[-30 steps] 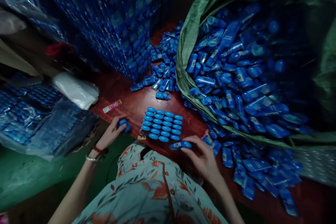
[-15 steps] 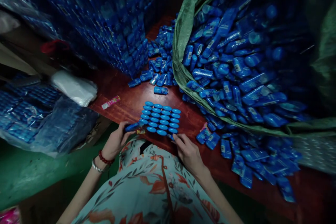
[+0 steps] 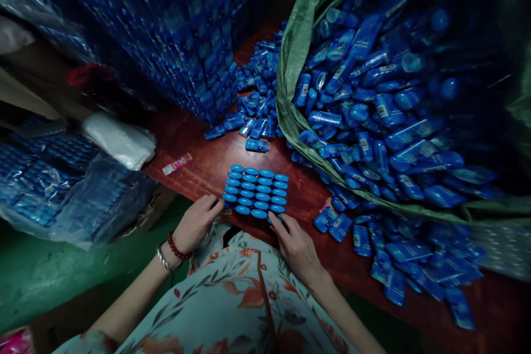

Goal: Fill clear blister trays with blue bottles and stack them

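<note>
It is dim. A soft shine sits on the red tabletop (image 3: pixel 213 157) just past the fingers (image 3: pixel 212 207). Right of the fingers, the green bag (image 3: pixel 295 47) is nearly black deep inside. Far left of them, clear plastic wrap (image 3: pixel 39 202) has little white glints. The far-out edges look stretched and blurry.

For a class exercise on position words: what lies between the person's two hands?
In the head view, the near edge of the block of blue items lies between the left hand and the right hand.
</note>
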Demonstrator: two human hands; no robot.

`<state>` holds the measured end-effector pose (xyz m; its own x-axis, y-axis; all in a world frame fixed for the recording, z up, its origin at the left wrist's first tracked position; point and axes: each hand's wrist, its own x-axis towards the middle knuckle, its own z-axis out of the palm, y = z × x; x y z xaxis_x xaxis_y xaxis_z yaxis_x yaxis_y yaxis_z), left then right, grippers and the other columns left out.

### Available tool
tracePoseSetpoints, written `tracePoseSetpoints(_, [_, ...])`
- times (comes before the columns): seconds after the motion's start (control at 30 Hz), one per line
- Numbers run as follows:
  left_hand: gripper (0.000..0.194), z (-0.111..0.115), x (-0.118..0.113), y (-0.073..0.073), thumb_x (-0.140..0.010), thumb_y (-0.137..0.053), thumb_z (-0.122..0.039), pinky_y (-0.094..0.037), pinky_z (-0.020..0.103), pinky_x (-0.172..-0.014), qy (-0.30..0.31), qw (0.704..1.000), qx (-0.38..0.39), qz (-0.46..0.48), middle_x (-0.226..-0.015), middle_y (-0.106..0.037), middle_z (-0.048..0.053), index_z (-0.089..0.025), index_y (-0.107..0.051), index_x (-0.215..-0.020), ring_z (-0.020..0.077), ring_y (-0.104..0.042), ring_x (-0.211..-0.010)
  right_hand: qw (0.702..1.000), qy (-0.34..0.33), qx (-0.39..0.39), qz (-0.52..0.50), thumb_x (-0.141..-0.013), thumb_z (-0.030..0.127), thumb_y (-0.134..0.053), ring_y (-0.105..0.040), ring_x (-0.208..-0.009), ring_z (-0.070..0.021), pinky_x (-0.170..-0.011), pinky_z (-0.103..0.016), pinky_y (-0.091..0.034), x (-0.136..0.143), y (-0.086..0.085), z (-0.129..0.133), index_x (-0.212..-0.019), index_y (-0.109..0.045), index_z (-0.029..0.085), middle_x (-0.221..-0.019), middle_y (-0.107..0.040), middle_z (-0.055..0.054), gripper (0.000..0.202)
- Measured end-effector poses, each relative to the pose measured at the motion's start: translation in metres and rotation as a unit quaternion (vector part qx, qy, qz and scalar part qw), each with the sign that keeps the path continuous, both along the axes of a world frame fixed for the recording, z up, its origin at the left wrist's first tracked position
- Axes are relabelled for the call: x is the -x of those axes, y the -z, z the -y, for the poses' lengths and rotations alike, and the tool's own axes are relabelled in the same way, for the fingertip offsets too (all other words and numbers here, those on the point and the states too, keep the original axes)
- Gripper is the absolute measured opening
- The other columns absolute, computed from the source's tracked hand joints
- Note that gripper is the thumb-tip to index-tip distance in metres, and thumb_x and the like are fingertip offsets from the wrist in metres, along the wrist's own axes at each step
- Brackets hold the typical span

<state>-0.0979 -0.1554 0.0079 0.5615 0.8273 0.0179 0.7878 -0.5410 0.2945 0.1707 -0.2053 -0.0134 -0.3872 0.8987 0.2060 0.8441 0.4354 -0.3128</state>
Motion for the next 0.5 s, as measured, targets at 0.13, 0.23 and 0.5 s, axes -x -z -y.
tracePoseSetpoints(0.13, [0.028, -0.006, -0.014, -0.012, -0.088, -0.03, -0.009, -0.042, 0.032, -0.068, 0.072, 0.995, 0.007, -0.066, -0.09, -0.054, 0.008, -0.016, -0.055, -0.098, 0.0186, -0.045, -0.075, 0.997, 0.023, -0.033, -0.069, -0.09, 0.008, -0.036, -0.059, -0.093, -0.0174, -0.077, -0.029, -0.052, -0.001, 0.014, 0.005, -0.135, -0.04, 0.025, -0.105, -0.059, -0.009, 0.048])
tracePoseSetpoints(0.23, [0.02, -0.009, -0.027, -0.021, -0.087, -0.037, -0.011, -0.043, 0.033, -0.069, 0.129, 0.983, 0.004, -0.134, -0.092, -0.054, 0.008, -0.017, -0.055, -0.093, 0.0196, -0.046, -0.078, 0.995, 0.025, -0.061, -0.074, -0.088, 0.006, -0.036, -0.057, -0.086, -0.0176, -0.072, -0.03, -0.05, -0.001, 0.014, 0.002, -0.127, -0.05, 0.025, -0.095, -0.06, -0.008, 0.046])
tracePoseSetpoints(0.5, [0.019, -0.019, -0.033, -0.009, -0.088, -0.037, -0.01, -0.047, 0.035, -0.068, 0.183, 0.971, -0.043, -0.147, -0.086, -0.056, 0.008, -0.015, -0.056, -0.088, 0.0211, -0.052, -0.077, 0.994, 0.023, -0.093, -0.054, -0.087, 0.007, -0.039, -0.055, -0.081, -0.0183, -0.064, -0.029, -0.044, -0.002, 0.009, -0.004, -0.117, -0.058, 0.019, -0.088, -0.059, -0.009, 0.038])
